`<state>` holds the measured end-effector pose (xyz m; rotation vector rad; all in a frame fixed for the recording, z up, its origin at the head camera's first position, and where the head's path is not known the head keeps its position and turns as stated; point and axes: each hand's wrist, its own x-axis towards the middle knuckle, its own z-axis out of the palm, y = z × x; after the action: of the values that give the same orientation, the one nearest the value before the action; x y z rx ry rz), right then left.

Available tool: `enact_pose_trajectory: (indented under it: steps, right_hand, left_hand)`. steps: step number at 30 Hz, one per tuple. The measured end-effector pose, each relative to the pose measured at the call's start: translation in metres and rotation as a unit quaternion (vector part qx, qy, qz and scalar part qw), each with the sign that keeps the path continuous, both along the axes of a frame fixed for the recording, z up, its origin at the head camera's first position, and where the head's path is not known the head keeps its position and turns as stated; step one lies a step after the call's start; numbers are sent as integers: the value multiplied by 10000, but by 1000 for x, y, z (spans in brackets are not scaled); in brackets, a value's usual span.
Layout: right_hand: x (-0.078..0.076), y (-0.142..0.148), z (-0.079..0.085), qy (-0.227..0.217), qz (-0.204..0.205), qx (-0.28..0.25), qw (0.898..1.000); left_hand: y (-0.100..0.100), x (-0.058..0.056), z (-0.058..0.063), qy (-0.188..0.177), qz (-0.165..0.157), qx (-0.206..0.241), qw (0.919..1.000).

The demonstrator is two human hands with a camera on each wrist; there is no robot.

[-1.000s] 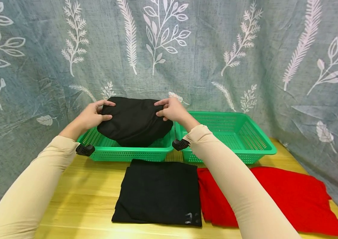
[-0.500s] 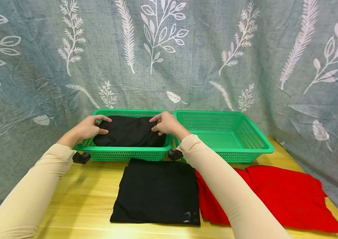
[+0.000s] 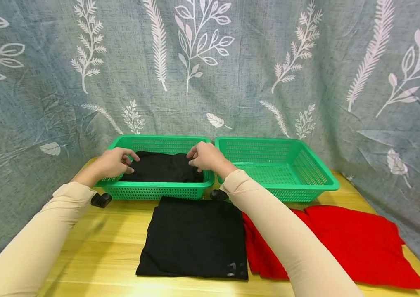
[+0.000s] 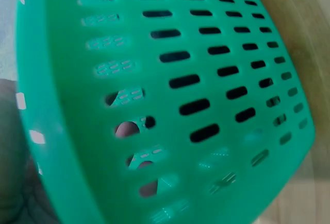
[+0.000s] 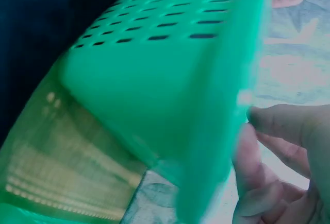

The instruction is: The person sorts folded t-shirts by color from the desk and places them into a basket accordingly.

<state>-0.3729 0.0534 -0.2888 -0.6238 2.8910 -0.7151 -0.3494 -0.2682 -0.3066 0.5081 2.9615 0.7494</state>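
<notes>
Black folded cloth (image 3: 161, 167) lies inside the left green basket (image 3: 154, 192). My left hand (image 3: 115, 161) is over the basket's left end, thumb and fingers parted beside the cloth's left edge. Over the right end is my right hand (image 3: 206, 156), its fingertips at the cloth's right edge and nothing gripped between them. In the right wrist view the right hand (image 5: 289, 167) shows loosely bent fingers past the basket rim (image 5: 221, 105). Through the slots of the basket wall (image 4: 175, 85), bits of the left hand's fingers appear in the left wrist view.
To the right stands a second green basket (image 3: 273, 192). In front of the baskets a black folded garment (image 3: 195, 239) with a small pale mark lies on the wooden table (image 3: 94, 247). Red cloth (image 3: 362, 247) lies at the right, partly behind the right sleeve. A patterned curtain (image 3: 247, 74) hangs behind.
The black cloth, held up above the left basket a second ago, has come down and settled flat inside it. Both hands have lowered with it and their fingers have let go.
</notes>
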Motion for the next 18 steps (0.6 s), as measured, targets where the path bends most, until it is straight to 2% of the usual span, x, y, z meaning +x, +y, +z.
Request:
enact_pose_trajectory:
  steps: [7,13,18]
  right_hand:
    - [5,8,10,-170,90,-242,9995]
    - [11,21,12,-205,222,-35,9995]
    - [20,36,11,-244,314,-117,9991]
  left_hand:
    - [5,14,5,153,-150,105,9997]
    - [6,30,9,358,-340,277,9984]
    - [9,44,11,250,-431,423,9979]
